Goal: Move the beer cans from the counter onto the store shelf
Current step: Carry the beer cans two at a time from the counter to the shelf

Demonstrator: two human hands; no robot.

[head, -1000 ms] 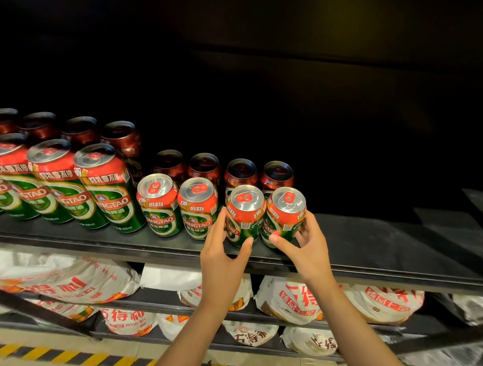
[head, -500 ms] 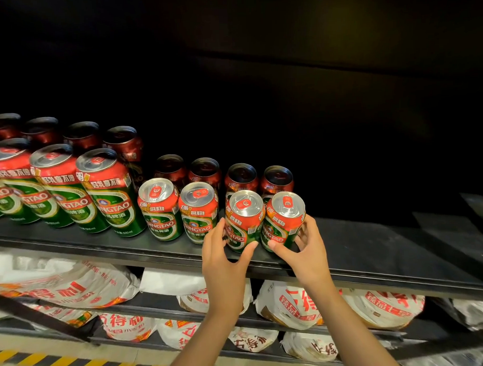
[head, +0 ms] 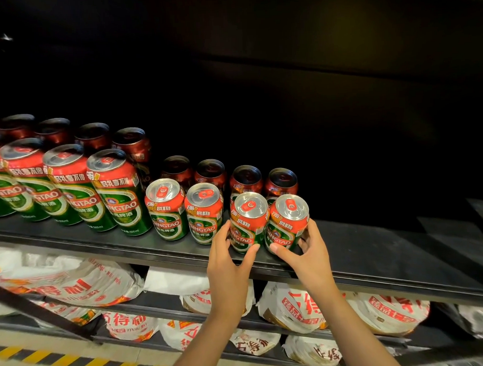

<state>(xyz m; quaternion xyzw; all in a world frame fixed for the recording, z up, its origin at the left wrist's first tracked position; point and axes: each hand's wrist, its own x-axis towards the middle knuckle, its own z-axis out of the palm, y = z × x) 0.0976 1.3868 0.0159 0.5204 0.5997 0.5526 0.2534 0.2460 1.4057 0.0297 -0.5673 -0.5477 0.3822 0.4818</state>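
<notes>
Head view shows both hands at the front edge of the shelf (head: 374, 263), each with its grip closed round a short beer can. The left hand (head: 227, 265) holds the left can (head: 248, 223) low on its body, thumb across the front and fingers curled round the left side. The right hand (head: 310, 258) holds the right can (head: 288, 222) the same way in mirror, thumb at the front base, fingers wrapped round the right side. Both cans stand with their long axes roughly upright, tops leaning a little toward the camera, and they sit just beside each other, close enough that I cannot tell whether they touch. Their bases look to be at or on the shelf surface near its front lip.

Each can lies directly ahead of and above its own hand, so any further push runs straight back into the shelf, toward the two dark red cans (head: 263, 179) behind. To the left stand two more short cans (head: 185, 212), with a gap between them and the left-hand can, then a row of tall cans (head: 70, 186). Judging from this, placement is nearly done: the cans need settling flat and releasing. White printed bags (head: 294, 307) fill the lower shelves.
</notes>
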